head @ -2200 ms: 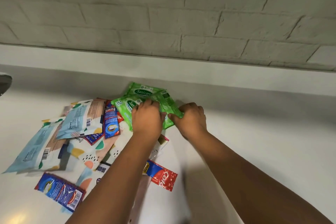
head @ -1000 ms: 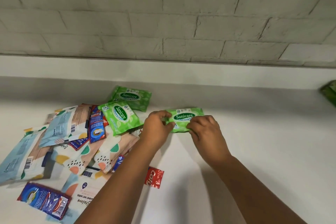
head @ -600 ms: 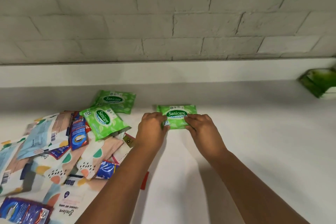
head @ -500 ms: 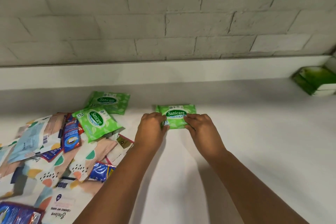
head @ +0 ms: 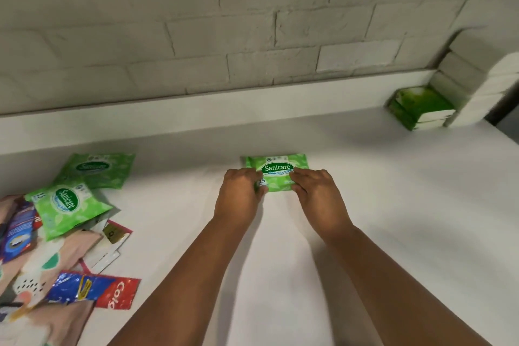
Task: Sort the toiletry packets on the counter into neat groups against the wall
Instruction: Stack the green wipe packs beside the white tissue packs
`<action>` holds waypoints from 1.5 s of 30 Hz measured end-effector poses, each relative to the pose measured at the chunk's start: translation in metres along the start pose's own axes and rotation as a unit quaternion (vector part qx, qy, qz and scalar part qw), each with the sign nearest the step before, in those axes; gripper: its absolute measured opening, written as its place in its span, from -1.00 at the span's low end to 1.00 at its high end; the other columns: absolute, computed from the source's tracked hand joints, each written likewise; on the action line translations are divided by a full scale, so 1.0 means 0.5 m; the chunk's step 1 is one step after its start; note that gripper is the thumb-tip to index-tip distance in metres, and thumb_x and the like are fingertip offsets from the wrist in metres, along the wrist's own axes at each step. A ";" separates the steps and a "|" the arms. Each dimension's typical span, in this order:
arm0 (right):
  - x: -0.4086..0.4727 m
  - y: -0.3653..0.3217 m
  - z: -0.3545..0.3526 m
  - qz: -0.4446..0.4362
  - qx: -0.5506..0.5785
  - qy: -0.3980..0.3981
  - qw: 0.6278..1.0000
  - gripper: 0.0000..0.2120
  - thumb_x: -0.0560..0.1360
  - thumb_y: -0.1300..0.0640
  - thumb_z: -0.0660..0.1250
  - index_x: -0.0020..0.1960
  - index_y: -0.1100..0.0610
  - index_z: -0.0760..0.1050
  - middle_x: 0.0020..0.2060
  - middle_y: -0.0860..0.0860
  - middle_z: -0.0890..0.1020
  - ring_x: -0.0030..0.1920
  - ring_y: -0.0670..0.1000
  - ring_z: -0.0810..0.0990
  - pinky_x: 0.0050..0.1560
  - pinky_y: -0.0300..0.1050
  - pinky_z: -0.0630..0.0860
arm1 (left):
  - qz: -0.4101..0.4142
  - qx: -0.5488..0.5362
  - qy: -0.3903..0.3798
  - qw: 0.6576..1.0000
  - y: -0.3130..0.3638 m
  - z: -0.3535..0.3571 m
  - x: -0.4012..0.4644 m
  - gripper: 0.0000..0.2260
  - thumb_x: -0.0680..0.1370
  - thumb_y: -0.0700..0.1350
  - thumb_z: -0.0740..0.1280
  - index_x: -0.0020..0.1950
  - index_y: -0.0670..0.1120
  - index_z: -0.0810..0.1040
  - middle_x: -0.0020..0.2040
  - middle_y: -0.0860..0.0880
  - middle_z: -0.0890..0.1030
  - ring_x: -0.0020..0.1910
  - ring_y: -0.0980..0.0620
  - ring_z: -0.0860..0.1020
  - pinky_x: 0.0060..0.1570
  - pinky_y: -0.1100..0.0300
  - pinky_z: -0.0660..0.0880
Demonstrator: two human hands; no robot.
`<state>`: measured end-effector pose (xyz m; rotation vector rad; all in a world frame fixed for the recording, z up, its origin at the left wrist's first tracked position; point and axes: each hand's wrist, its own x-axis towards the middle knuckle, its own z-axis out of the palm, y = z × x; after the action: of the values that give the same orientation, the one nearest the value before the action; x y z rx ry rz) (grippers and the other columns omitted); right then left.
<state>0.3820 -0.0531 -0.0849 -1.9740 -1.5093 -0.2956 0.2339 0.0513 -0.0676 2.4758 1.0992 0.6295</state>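
A green Sanicare wipes packet (head: 277,169) lies flat on the white counter (head: 393,205), a short way out from the wall. My left hand (head: 239,198) grips its left end and my right hand (head: 316,194) grips its right end, fingers curled over the edges. Two more green Sanicare packets lie to the left, one near the wall (head: 95,170) and one (head: 66,206) atop the mixed pile. That pile (head: 42,261) holds patterned wipe packs, blue sachets and a red-and-blue toothpaste sachet (head: 95,291).
A grey brick wall (head: 224,36) with a low white ledge (head: 196,112) runs along the back of the counter. Green-and-white boxes (head: 421,108) are stacked in the far right corner beside white blocks (head: 483,87).
Both hands carried one green packet out of the pile and rightward, then set it flat on the counter. The view has swung right, showing the corner boxes.
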 end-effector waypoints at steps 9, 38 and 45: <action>-0.016 0.171 -0.074 0.041 -0.022 0.013 0.999 -0.74 0.35 0.37 0.45 0.02 0.20 0.66 -0.01 0.09 0.69 -0.16 0.18 0.61 -0.05 -0.10 0.53 | 0.042 0.005 -0.004 0.999 0.151 0.115 0.057 -0.79 0.48 -0.14 0.39 0.10 -0.11 0.61 0.03 -0.05 0.63 0.03 -0.12 0.47 0.02 0.04 0.47; 0.123 0.500 -0.126 0.073 -0.058 0.043 0.995 -0.87 0.31 0.37 0.40 -0.19 0.18 0.61 -0.21 0.09 0.61 -0.18 0.10 0.54 -0.18 -0.16 0.46 | 0.054 -0.002 0.046 0.997 0.371 0.366 0.323 -0.77 0.47 -0.08 0.42 0.08 -0.15 0.63 0.01 -0.12 0.66 -0.03 -0.18 0.56 0.07 0.12 0.41; 0.146 0.510 -0.101 0.092 -0.037 0.026 0.995 -0.78 0.34 0.39 0.32 -0.03 0.28 0.59 -0.05 0.18 0.60 -0.02 0.17 0.54 0.06 -0.08 0.50 | 0.050 -0.014 0.058 0.997 0.375 0.384 0.361 -0.76 0.47 -0.07 0.42 0.08 -0.16 0.63 0.01 -0.14 0.66 -0.03 -0.18 0.57 0.07 0.08 0.45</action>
<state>0.6514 -0.0635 -0.0944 -2.1292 -1.2902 -0.3246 0.5564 0.0430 -0.0914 2.5094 1.0062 0.8220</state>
